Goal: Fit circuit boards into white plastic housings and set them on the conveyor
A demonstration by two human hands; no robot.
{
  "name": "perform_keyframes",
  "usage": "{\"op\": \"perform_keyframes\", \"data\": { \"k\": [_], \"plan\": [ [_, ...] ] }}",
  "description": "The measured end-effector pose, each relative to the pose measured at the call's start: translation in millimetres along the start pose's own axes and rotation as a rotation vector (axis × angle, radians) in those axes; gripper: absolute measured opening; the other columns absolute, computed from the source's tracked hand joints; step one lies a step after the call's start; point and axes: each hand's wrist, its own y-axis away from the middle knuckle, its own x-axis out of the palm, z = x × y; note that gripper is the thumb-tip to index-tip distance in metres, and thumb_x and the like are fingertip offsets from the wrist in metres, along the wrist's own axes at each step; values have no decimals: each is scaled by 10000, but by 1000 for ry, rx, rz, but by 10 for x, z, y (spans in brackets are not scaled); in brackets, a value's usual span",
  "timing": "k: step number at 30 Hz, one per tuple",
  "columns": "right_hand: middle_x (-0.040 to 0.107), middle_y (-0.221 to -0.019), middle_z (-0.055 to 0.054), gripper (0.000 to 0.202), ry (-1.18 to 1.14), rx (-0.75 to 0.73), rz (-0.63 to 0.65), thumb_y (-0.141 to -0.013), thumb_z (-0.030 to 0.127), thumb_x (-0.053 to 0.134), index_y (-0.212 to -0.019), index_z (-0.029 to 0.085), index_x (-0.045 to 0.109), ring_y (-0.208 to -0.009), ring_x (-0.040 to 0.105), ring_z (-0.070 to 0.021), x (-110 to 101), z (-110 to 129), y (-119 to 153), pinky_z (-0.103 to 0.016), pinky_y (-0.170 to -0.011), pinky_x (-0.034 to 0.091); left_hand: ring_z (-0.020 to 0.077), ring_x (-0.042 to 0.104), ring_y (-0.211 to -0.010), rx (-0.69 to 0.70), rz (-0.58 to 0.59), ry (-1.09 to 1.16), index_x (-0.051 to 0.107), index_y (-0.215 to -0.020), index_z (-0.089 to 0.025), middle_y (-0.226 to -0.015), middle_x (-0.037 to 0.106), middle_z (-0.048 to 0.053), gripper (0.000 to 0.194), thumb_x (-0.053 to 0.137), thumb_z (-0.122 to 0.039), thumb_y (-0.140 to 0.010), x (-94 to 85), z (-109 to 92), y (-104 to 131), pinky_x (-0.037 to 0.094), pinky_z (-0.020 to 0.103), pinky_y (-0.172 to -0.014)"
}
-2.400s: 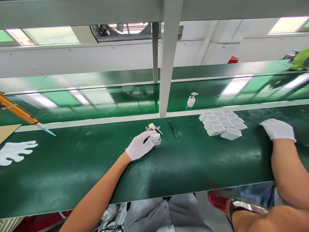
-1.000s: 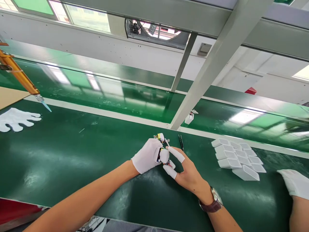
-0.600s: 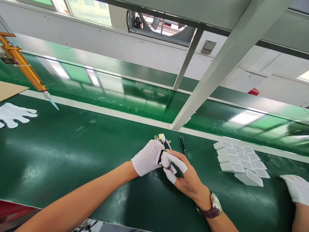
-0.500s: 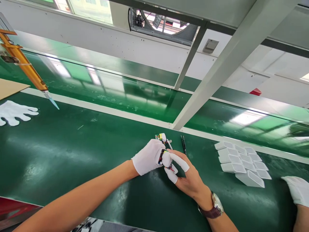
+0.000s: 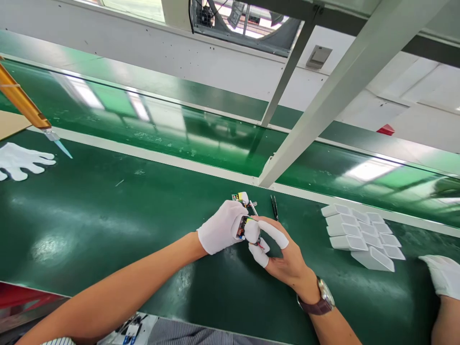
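My left hand (image 5: pixel 220 227), in a white glove, and my right hand (image 5: pixel 279 252), bare but for white finger cots and a wristwatch, meet over the green bench (image 5: pixel 108 225). Between them they grip a small circuit board assembly with a white part (image 5: pixel 247 229). A second small board (image 5: pixel 241 197) lies on the bench just beyond my left hand, and black tweezers (image 5: pixel 275 207) lie to its right.
A cluster of several white plastic housings (image 5: pixel 361 234) sits at the right, with another person's gloved hand (image 5: pixel 444 274) near it. A loose white glove (image 5: pixel 20 160) and an orange dispenser with a blue tip (image 5: pixel 30 113) are at far left. A slanted metal post (image 5: pixel 323 98) rises behind.
My right hand came in from the right and joined the left on the small assembly. Since then both hands have held it with only slight shifts; the view tilted.
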Motion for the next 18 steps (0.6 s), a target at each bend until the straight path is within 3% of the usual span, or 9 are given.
{"op": "perform_keyframes", "data": {
  "k": [18],
  "plan": [
    [590, -1379, -118, 643, 21, 23, 8, -899, 131, 649, -1479, 282, 416, -1256, 607, -265, 17, -8, 5, -456, -1061, 550, 234, 656, -869, -49, 109, -45, 617, -727, -190, -801, 666, 56, 107, 721, -169, -741, -30, -36, -43, 540, 373, -873]
  ]
}}
